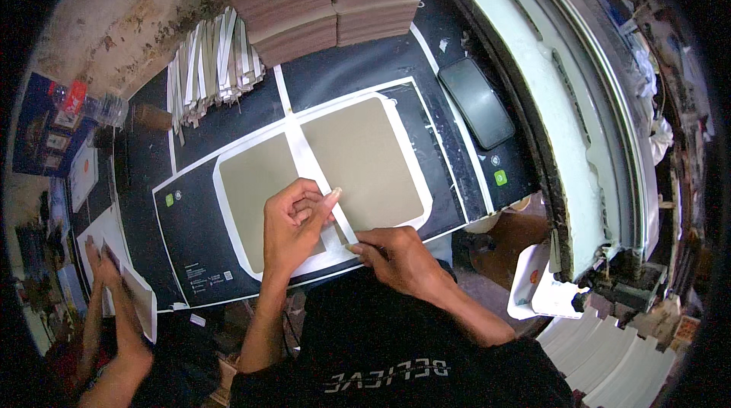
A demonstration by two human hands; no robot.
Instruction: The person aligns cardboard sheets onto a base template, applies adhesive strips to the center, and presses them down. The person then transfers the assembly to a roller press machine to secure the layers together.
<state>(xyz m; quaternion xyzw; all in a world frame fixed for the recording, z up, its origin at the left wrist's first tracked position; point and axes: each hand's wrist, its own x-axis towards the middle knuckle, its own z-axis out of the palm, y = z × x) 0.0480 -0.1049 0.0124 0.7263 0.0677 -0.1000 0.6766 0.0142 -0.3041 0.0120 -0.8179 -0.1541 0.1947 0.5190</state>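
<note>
Two grey boards, a left one (259,180) and a right one (367,160), lie side by side on a white sheet (231,227) whose edges are folded in around them. A long white paper strip (311,155) runs along the gap between the boards, its far end reaching past them. My left hand (293,229) is closed, fingers curled, with the thumb tip at the strip's middle. Closed in a pinch, my right hand (402,257) holds the strip's near end by the front edge of the table. The strip's contact with the sheet beneath is hard to tell.
Stacked brown-grey boards (297,4) stand at the back, beside a heap of white strips (217,65). A dark tray-like object (477,103) lies right, near a large pale machine (525,50). Another person's hands (106,267) work with a white sheet at far left.
</note>
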